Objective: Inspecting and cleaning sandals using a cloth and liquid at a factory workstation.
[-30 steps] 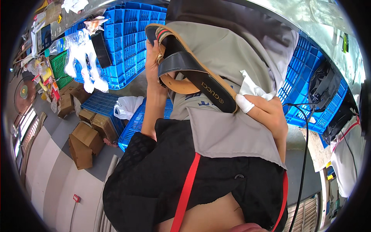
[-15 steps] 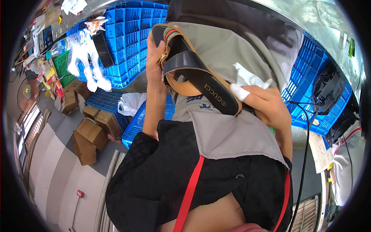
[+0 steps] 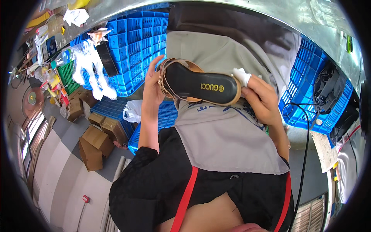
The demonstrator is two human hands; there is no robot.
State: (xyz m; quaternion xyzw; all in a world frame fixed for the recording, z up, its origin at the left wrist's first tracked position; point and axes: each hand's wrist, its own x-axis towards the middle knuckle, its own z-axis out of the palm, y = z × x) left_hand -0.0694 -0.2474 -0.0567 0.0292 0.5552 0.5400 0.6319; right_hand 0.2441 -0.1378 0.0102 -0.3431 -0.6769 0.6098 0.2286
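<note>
A black sandal (image 3: pixel 185 83) with a tan edge lies almost level across my lap, its black insole facing up. The toe end and its straps are in my left hand (image 3: pixel 153 86), with some fingers hidden behind it. At the heel end, my right hand (image 3: pixel 262 98) grips the rim between thumb and fingers. White material (image 3: pixel 242 75) covers a fingertip of my right hand; whether it is a finger cover or a cloth scrap, I cannot make out. Beneath the sandal, a grey apron (image 3: pixel 228 143) spreads over my lap.
Blue plastic crates (image 3: pixel 135 50) stand at the far left, and another blue crate (image 3: pixel 299 104) holds a dark bag (image 3: pixel 328 87) at right. Cardboard boxes (image 3: pixel 94 147) sit on the floor at left. A black cable (image 3: pixel 307 154) hangs at right. A metal table edge (image 3: pixel 247 5) crosses the top.
The sandal has turned from a steep slant to nearly level, its straps now tilted away. My left hand has come down; the right has shifted slightly at the heel.
</note>
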